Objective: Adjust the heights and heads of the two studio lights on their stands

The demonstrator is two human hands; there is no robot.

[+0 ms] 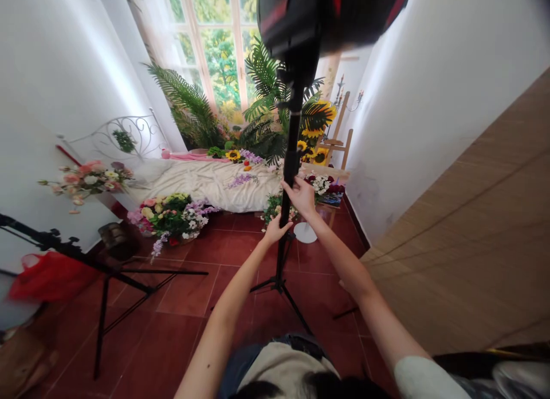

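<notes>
- We hold a black stand upright in front of us, its pole rising from spread legs on the red tiled floor.
- Our left hand is closed around the lower part of the pole, the thumb reaching across the front; the other fingers are partly hidden, so we cannot tell how tightly they press together.
- Our right hand grips just above it, near a thicker collar, with a digit crossing the front of the pole; we cannot fully see the rest of its fingers.
- On top of the stand, above both hands, we see a bulky black fixture with red trim, cut off by the upper edge of the view.
- Beyond the pole lies a bed with a pale cover, flowers before it and palm fronds behind.
- Near the pole, to the right of our left hand, a white disc shows low down.
- To our left we see another black tripod, near a red bag.
</notes>
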